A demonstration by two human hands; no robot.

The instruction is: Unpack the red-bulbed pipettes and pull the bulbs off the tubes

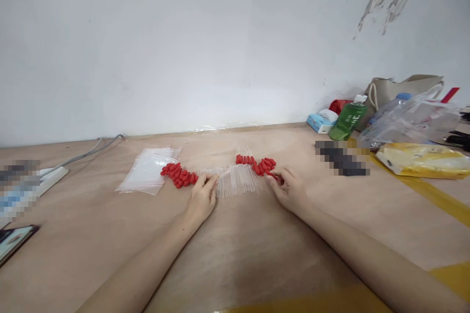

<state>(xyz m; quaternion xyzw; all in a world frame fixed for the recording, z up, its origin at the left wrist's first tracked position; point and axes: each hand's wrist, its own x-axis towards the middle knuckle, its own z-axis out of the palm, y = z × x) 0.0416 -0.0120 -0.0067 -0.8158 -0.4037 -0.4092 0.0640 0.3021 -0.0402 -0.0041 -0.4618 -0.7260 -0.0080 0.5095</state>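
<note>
A pile of clear thin tubes point(237, 178) with red bulb caps lies on the brown table point(235, 254). One cluster of red caps point(179, 175) is at the left, another point(259, 162) at the right. My left hand point(201, 198) rests on the left end of the tube pile, fingers curled on the tubes. My right hand point(288, 187) pinches a red-capped tube at the right end of the pile. A stack of clear plastic bags point(149, 170) lies just left of the left red caps.
At the back right stand a green bottle point(347, 120), a tissue pack point(322, 121), a beige bag point(404, 88), a clear plastic bag point(414, 120) and a yellow packet point(422, 160). A phone point(14, 240) and a power strip point(40, 181) lie left. Yellow tape point(433, 198) crosses the table.
</note>
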